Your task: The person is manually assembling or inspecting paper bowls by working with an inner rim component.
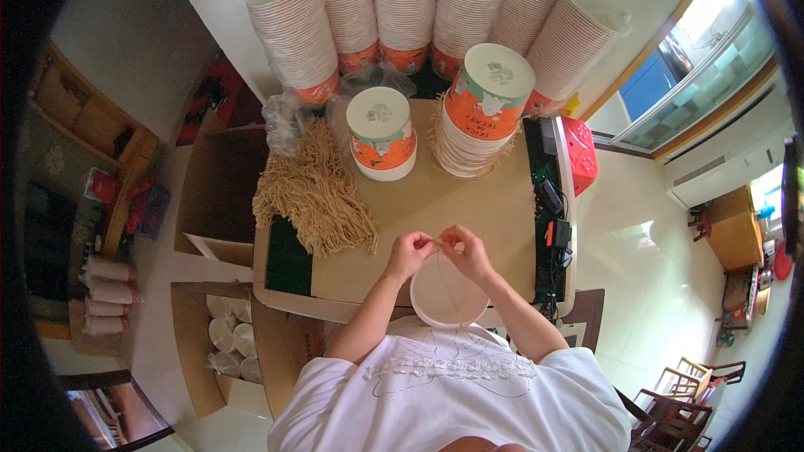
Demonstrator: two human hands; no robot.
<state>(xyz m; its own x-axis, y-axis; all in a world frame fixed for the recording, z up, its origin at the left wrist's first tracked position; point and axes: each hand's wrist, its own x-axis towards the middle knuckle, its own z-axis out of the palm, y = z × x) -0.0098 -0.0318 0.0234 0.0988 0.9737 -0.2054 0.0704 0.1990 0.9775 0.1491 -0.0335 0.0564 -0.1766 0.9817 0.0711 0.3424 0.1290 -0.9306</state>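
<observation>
The fingertips of the left hand (410,253) and the right hand (469,253) are pinched tight and almost meet. Both hands seem to nip a thin string (448,274) at the far rim of the white tub (431,297). The string runs down across the tub's mouth. The tub sits close to the person's tummy, with its open side up. I can't tell what holds it up from below.

It looks like the step now is fixing the string to the rim, maybe as a handle. I can't see if there is a hole or a knot. The next move seems to need a good pinch and a soft pull, so the string doesn't slip and the rim doesn't bend.

Past the tub, to its left, lies a big messy heap of tan strings (314,192). Straight past the tub and a bit left is a short orange-and-white tub pile (382,136). Past it and a bit right is a taller pile (481,113) with strings poking out. Farthest from the tub, tall wrapped stacks (408,8) stand in a row.
</observation>
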